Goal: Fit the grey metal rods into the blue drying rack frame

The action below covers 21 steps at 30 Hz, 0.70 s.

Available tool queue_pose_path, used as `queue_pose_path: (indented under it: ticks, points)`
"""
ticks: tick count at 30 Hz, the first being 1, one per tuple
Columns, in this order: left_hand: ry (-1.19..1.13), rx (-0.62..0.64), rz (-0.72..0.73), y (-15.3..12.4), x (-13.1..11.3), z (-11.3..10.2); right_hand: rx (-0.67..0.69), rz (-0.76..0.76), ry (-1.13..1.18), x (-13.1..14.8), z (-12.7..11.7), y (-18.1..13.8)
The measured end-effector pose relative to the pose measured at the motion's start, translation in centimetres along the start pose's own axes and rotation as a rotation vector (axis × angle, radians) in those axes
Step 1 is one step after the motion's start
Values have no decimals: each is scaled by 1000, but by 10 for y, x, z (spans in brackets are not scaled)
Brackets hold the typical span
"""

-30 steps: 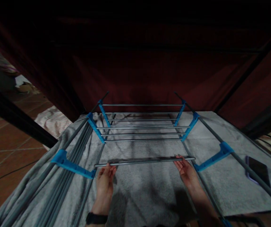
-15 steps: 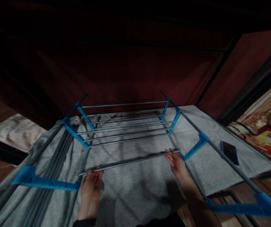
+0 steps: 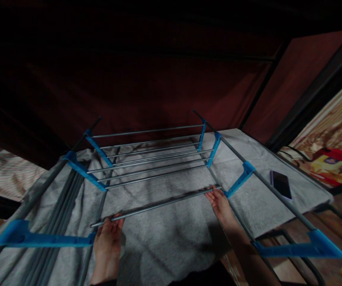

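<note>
Between my two hands lies a grey metal tube [image 3: 162, 204], held near both ends. My left hand [image 3: 108, 236] grips its left end, close to the inner tip of a blue plastic bracket [image 3: 51, 240]. Around the right end are the fingers of my right hand [image 3: 217, 200], beside another blue bracket [image 3: 239, 182]. The tube is apart from both brackets or just touching them; I cannot tell which. Beyond it stands a rack frame [image 3: 156, 163] of long grey poles and blue brackets, with several crossbars fitted at its far part.
Several loose grey tubes [image 3: 56, 214] lie along the left on the grey cloth [image 3: 159, 246]. A phone [image 3: 280, 184] rests on the cloth at right. Farther right is a red and yellow package [image 3: 335, 167]. Dark red panels [image 3: 159, 91] rise behind the rack.
The view has shifted slightly, so most things sit farther left. Both hands still hold the tube in much the same place relative to the rack.
</note>
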<state>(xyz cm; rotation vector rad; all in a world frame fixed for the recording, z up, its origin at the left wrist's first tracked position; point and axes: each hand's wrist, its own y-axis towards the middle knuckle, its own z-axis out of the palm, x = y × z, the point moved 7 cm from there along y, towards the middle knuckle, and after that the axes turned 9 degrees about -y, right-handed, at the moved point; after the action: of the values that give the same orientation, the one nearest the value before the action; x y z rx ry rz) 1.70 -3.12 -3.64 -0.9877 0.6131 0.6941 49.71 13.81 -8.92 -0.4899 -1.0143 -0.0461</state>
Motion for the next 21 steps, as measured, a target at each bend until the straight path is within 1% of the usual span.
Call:
queue_pose_path:
  ticks: [10,16,21]
  points:
    - [-23,35,-9,22,8,-12,2,-39,24,0,2,-1]
    - [-29,63,6,27,11,-16,14,-56,34,-3,2,1]
    - [-11,78,21,27,11,-16,58,-82,41,-4,3,-2]
